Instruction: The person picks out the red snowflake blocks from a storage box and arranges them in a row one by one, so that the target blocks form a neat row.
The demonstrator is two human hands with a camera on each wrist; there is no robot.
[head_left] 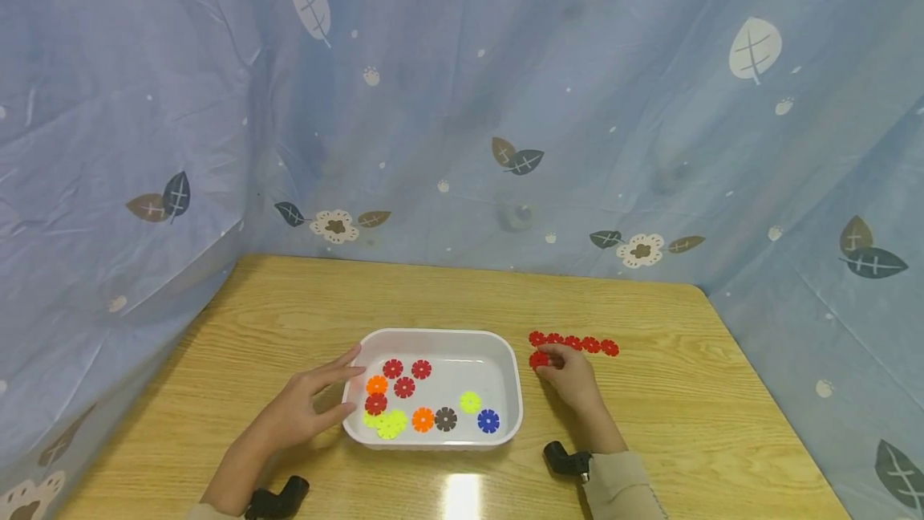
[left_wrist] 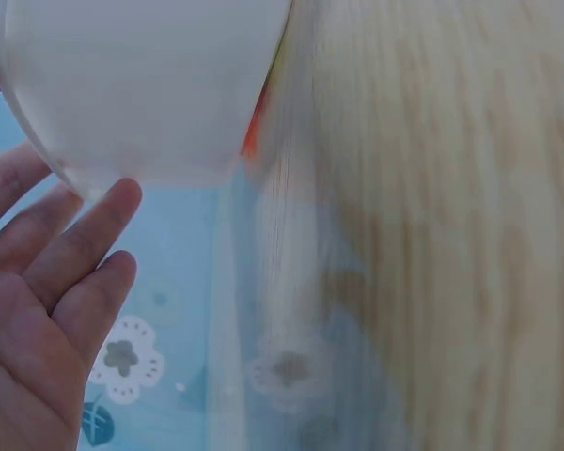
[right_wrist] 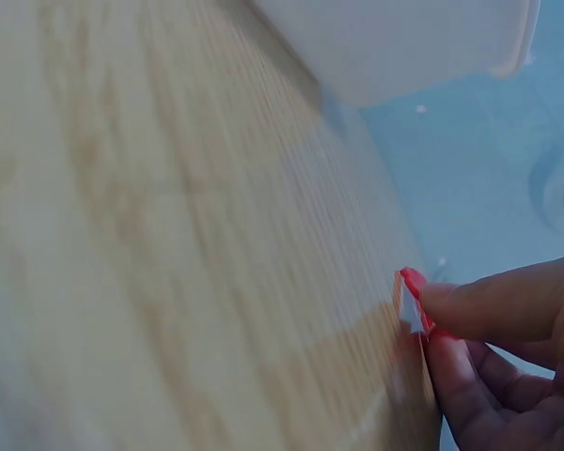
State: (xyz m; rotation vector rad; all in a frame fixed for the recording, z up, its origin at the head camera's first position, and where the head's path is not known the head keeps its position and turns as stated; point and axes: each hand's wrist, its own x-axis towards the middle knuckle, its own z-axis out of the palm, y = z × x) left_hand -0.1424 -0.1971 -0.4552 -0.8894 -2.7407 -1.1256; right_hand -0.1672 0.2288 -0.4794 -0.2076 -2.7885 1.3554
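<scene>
On the worktop (head_left: 686,400) we note a white tray (head_left: 440,333), its left rim touched by the spread left hand (head_left: 310,404). The right hand (head_left: 572,378) pinches, between tray and worktop's right edge, one red disc (head_left: 537,360): flat, round, notched.

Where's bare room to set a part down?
Bare table: the strip between white tray and curtain, and the area right of the red row. Inside the tray, its far-right corner. Crowded: the tray's left end, with overlapping discs and the left hand at its rim.
</scene>
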